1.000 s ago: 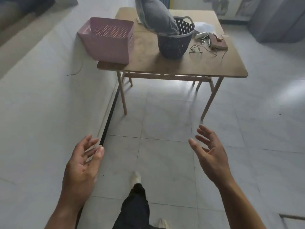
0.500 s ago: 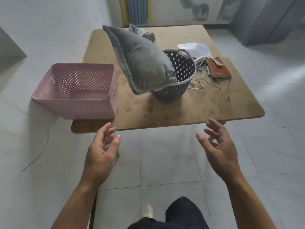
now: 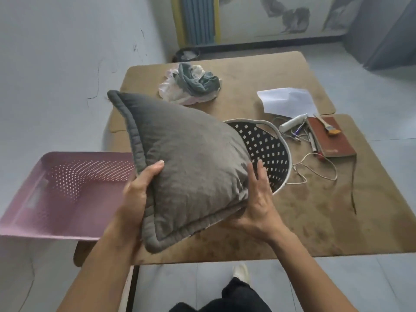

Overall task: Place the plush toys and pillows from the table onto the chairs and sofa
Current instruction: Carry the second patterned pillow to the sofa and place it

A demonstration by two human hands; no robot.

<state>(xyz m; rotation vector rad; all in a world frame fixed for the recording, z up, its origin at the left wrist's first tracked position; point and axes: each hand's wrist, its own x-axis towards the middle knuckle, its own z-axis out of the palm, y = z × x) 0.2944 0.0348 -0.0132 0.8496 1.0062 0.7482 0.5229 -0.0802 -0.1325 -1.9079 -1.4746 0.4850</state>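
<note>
A grey square pillow (image 3: pixel 191 158) with a piped edge leans tilted over the rim of a dark perforated basket (image 3: pixel 267 154) on the brown table (image 3: pixel 315 210). My left hand (image 3: pixel 137 194) grips the pillow's left edge, thumb on its front. My right hand (image 3: pixel 258 199) presses against its lower right corner from the side and underneath. A crumpled bundle of grey and white cloth (image 3: pixel 191 84) lies at the far side of the table; whether it is a plush toy is unclear.
A pink perforated crate (image 3: pixel 63 194) overhangs the table's left edge by the wall. White paper (image 3: pixel 288 100), a brown notebook (image 3: pixel 328 138) with a brush, pens and a thin cable (image 3: pixel 315 167) lie right of the basket. Tiled floor lies beyond.
I have stepped up to the table. Both hands, empty and open before, have reached forward and taken hold of the grey pillow on either side.
</note>
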